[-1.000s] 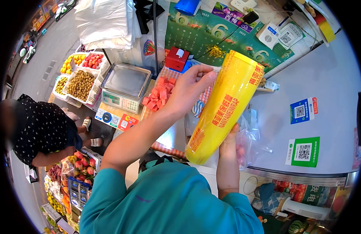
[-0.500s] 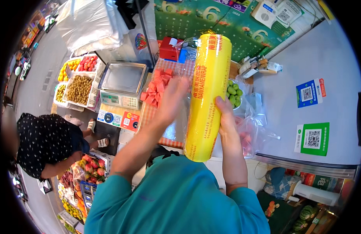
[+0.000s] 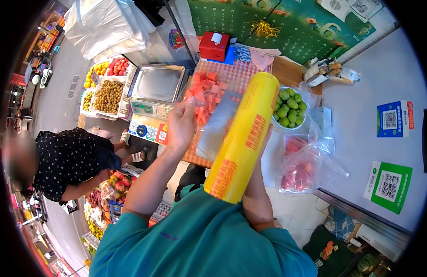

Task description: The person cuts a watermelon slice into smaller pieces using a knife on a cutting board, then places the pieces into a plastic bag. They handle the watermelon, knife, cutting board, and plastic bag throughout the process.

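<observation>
A big yellow roll of cling film [image 3: 248, 134] slants in front of my chest. My right hand [image 3: 264, 145] grips it from behind; the roll hides most of its fingers. My left hand [image 3: 182, 121] is closed at the left, thumb against the fingers, and appears to pinch the film's edge. A clear sheet of cling film [image 3: 227, 104] stretches between that hand and the roll. Below it, pinkish-red fruit cubes [image 3: 206, 92] lie on a checkered cloth [image 3: 239, 74], beside a flat grey surface [image 3: 213, 138].
A metal-topped scale [image 3: 157, 85] stands left of the cubes, with baskets of small brown fruit [image 3: 108, 96] farther left. A bowl of green fruit [image 3: 289, 108] and a bag of red fruit [image 3: 296, 171] sit at the right. A red box [image 3: 214, 46] is behind. A person [image 3: 77, 159] stands left.
The roll has tilted, its top leaning right and away from me. My left hand has moved left and down from beside the roll, and a film sheet now shows over the cubes.
</observation>
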`<move>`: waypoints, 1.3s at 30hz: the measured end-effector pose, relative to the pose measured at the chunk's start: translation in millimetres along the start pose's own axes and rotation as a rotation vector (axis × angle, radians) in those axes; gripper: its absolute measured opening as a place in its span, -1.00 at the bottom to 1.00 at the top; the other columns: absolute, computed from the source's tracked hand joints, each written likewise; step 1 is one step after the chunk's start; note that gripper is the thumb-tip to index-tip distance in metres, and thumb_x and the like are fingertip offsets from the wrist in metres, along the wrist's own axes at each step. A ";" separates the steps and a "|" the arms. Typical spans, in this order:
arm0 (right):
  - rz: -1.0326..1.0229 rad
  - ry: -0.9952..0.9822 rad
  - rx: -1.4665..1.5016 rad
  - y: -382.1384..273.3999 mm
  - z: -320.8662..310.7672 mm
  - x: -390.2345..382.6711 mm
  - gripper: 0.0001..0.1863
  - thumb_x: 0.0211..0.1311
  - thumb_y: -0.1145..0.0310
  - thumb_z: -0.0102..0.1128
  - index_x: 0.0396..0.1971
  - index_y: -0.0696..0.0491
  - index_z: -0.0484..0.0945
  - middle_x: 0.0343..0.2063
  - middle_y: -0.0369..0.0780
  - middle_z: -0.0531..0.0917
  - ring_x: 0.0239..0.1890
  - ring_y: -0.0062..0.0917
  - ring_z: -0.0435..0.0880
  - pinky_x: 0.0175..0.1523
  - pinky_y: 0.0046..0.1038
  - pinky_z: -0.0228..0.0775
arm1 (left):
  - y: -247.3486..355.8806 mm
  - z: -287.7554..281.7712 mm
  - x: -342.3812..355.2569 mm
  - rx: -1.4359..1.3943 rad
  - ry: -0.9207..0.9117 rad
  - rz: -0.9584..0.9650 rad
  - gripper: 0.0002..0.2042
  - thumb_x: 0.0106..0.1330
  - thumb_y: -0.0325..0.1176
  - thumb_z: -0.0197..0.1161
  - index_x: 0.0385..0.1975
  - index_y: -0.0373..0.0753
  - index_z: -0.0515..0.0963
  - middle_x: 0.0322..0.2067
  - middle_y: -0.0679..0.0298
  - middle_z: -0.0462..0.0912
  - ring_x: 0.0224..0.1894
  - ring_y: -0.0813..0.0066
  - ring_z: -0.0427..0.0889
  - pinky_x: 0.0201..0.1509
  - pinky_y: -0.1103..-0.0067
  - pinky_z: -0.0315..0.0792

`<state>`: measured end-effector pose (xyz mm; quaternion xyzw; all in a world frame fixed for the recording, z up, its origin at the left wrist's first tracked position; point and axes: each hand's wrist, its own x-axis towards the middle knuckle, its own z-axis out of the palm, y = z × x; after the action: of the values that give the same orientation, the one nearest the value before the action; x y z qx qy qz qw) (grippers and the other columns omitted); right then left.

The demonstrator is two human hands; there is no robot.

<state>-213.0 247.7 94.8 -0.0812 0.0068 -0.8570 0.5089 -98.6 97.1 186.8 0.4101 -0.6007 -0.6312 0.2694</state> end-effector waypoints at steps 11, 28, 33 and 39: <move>0.264 0.302 0.294 0.2 1.8 5.4 -0.17 0.35 -0.34 -0.05 0.34 0.05 0.32 0.11 0.04 0.51 -0.03 -0.12 0.62 0.01 -0.15 0.57 | -104.8 17.7 -35.9 -0.706 -0.289 -0.700 -0.41 0.53 0.22 -0.12 -0.51 -0.20 0.47 -0.78 0.36 0.30 -0.78 0.54 0.25 -0.69 0.59 0.13; 0.032 0.372 -0.253 -38.1 88.1 9.4 -0.11 0.35 -0.46 -0.29 0.31 0.04 0.36 0.01 -0.01 0.63 -0.11 -0.19 0.72 -0.09 -0.14 0.65 | -49.8 -18.2 -5.0 -0.515 -0.259 -0.301 -0.34 0.45 0.34 -0.13 -0.22 -0.26 0.55 -0.39 0.36 0.55 -0.35 0.54 0.53 -0.26 0.46 0.45; 0.064 0.397 -0.318 -51.1 78.1 2.4 -0.18 0.41 -0.38 -0.24 0.29 0.04 0.38 0.00 -0.07 0.65 -0.09 -0.24 0.72 -0.08 -0.19 0.65 | -39.0 18.9 7.6 -0.430 -0.319 -0.512 -0.41 0.49 0.20 -0.02 -0.33 -0.29 0.62 -0.49 0.35 0.57 -0.46 0.60 0.51 -0.42 0.57 0.32; 0.062 0.272 0.006 -55.9 46.1 9.8 -0.31 0.47 -0.21 -0.11 0.26 0.09 0.41 0.03 -0.10 0.64 0.03 -0.21 0.66 0.03 -0.13 0.60 | 8.1 18.3 29.2 -0.220 0.088 -0.136 -0.64 0.53 -0.12 0.12 -0.34 -0.30 0.65 -0.72 0.47 0.37 -0.73 0.73 0.23 -0.67 0.65 0.04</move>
<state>-259.6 269.4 146.8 0.0372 0.0758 -0.8439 0.5299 -130.4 81.5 188.0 0.4453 -0.4864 -0.6913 0.2953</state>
